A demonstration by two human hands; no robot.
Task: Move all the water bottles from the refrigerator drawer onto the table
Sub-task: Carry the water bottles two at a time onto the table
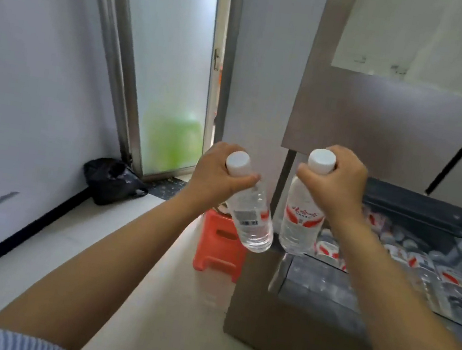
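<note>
I find the left hand (218, 170) clenched round the neck of one water bottle (250, 216), just under its white cap, and the right hand (333, 180) gripping a second bottle (299, 226) at the same place; both hang in the air, the right-hand one above the front edge of the open refrigerator drawer (327, 283), the left-hand one just to the left of that drawer, over the floor beside a red plastic stool (219, 247). Both bottles look full, clear and thin-walled, so I judge them moderately heavy for their size, apt to dent under a hard squeeze at mid-body, and possibly slick if cold from the drawer; the stiff neck under the cap is the sound place to hold, as is done now. The right-hand bottle carries a white label with red wing-like bands and red characters I cannot read; the left-hand bottle shows a barcode panel, digits illegible. More bottles (424, 267) with the same red-and-white labels lie inside the drawer, so much of the task remains. No desk is in view.
</note>
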